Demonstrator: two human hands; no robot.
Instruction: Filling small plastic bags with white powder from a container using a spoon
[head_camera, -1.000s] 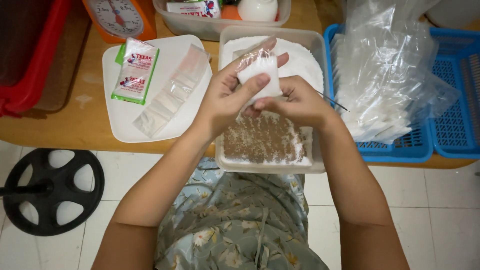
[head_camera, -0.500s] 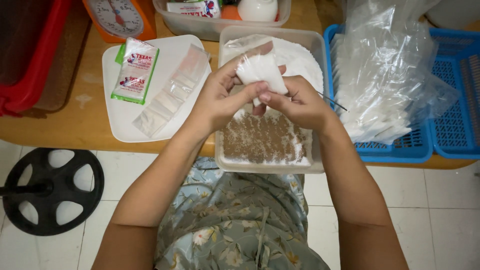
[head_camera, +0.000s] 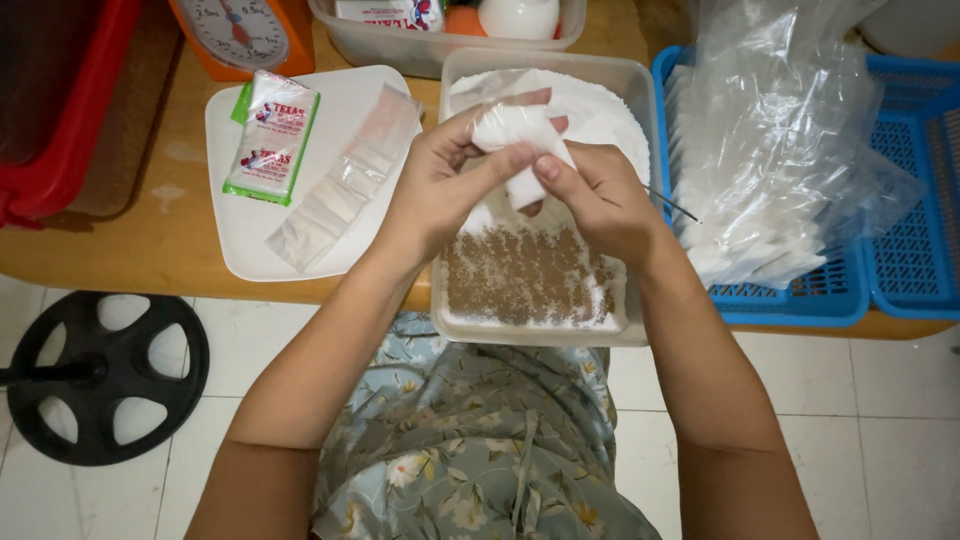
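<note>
Both of my hands hold a small clear plastic bag (head_camera: 515, 135) filled with white powder, above a rectangular clear tub (head_camera: 640, 85). My left hand (head_camera: 440, 185) grips the bag from the left with the thumb on its front. My right hand (head_camera: 595, 195) pinches its lower right side. The tub holds white powder (head_camera: 600, 105) at the far end and brown grains (head_camera: 525, 275) at the near end. A thin metal rod sticks out over the tub's right rim (head_camera: 672, 205).
A white tray (head_camera: 240, 235) on the left carries green-edged packets (head_camera: 270, 135) and a strip of small clear bags (head_camera: 340, 190). A blue basket (head_camera: 790, 295) on the right holds a pile of clear bags (head_camera: 780, 150). Behind stand an orange scale (head_camera: 235, 30), another tub (head_camera: 440, 45) and a red bin (head_camera: 60, 100). A black wheel (head_camera: 100, 375) lies on the floor.
The bag has shifted slightly up and right in my hands, and my right thumb has moved onto its lower edge.
</note>
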